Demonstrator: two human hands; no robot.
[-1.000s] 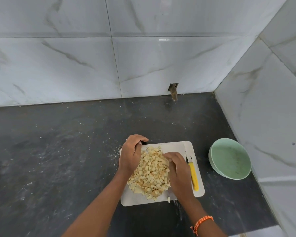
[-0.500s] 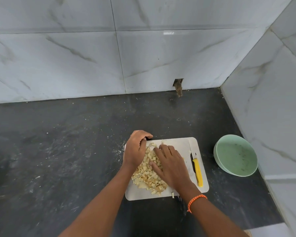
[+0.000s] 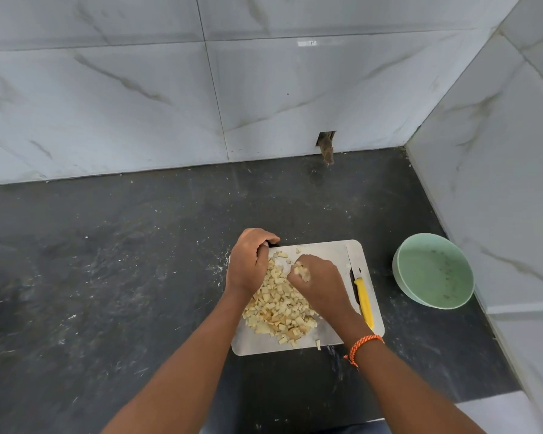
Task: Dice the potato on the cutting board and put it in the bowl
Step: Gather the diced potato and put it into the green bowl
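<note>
The potato is fully diced and lies as a loose heap on the left half of the board, with a few stray cubes near the far edge and one at the near edge. The cutting looks finished, since the knife lies set down along the board's right side, yellow handle toward the person, blade pointing away. The step in hand is gathering the dice for transfer. The right hand sits over the far part of the heap with its fingers curled round a small clump of cubes, some showing pale between them. The left hand is at the board's far left corner, its fingers curled over the edge there; it seems to steady or grip the board, though whether it is holding the rim or only resting on it cannot be told. The bowl stands on the dark table to the right of the board, apart from it and close to the side wall, tilted a little, with no potato in it, only a few specks. Next, the handful has to travel right, over the knife, and drop into the bowl without scattering cubes; many handfuls remain, so lifting the board and sliding the heap in might serve better.
</note>
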